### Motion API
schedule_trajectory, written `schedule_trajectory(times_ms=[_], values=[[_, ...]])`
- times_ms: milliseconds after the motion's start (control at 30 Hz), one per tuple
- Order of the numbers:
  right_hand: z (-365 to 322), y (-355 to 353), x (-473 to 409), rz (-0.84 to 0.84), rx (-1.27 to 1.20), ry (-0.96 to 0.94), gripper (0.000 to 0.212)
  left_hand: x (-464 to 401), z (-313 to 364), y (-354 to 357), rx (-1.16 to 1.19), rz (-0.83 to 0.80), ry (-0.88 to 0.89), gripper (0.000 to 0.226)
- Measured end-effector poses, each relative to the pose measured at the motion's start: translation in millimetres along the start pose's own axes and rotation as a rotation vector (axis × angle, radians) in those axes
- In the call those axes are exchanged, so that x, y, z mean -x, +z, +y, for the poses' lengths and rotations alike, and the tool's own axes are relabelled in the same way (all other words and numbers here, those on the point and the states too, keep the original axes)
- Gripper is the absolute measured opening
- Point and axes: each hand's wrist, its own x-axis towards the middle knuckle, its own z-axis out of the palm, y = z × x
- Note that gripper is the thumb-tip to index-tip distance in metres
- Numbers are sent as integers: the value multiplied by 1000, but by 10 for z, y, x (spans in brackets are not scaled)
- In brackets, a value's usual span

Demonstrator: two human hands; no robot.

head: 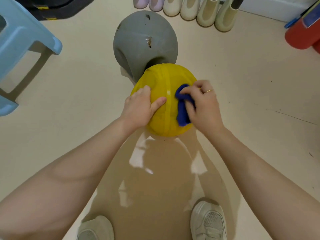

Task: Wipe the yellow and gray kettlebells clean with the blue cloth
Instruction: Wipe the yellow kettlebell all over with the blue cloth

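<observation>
At the far left stands a blue stool (20, 42) on the cream floor (78, 94); behind it lies a dark case (57, 7) with small yellow marks, too blurred to read as writing; the left hand (140, 108) lies flat on the left flank of the yellow kettlebell (164, 94), fingers spread and relaxed, thumb stretched across the shell, pressing rather than gripping; the yellow one sits on the floor in the middle, touching or just overlapping the gray kettlebell (145, 42) beyond it, which bears a brown drip stain and a darker mark near its top; no label is readable on either; the cloth (183, 106) is bunched against the yellow shell's right side, pinched in the curled fingers of the right hand (202, 104), which wears a ring; pale boots (188, 7) line the far wall; a red container (303, 35) stands at far right; two light shoes (207, 220) show below.
</observation>
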Motion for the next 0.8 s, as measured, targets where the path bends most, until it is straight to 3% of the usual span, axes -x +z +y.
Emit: schedule_trajectory(times_ms=[67,133,333,567,800], values=[[135,-31,-84,112,-91,209,24,-25,17,5,47,0,0,41],[152,-20,-52,146,-123,303,23,-43,9,-1,95,0,6,42],[-48,101,302,-92,14,-81,21,-7,-185,-55,232,-69,-1,56],[55,68,217,148,-175,285,24,-30,-79,-25,238,-57,-18,39],[43,65,439,-118,-7,-18,22,-28,-132,-55,271,-99,-25,48]])
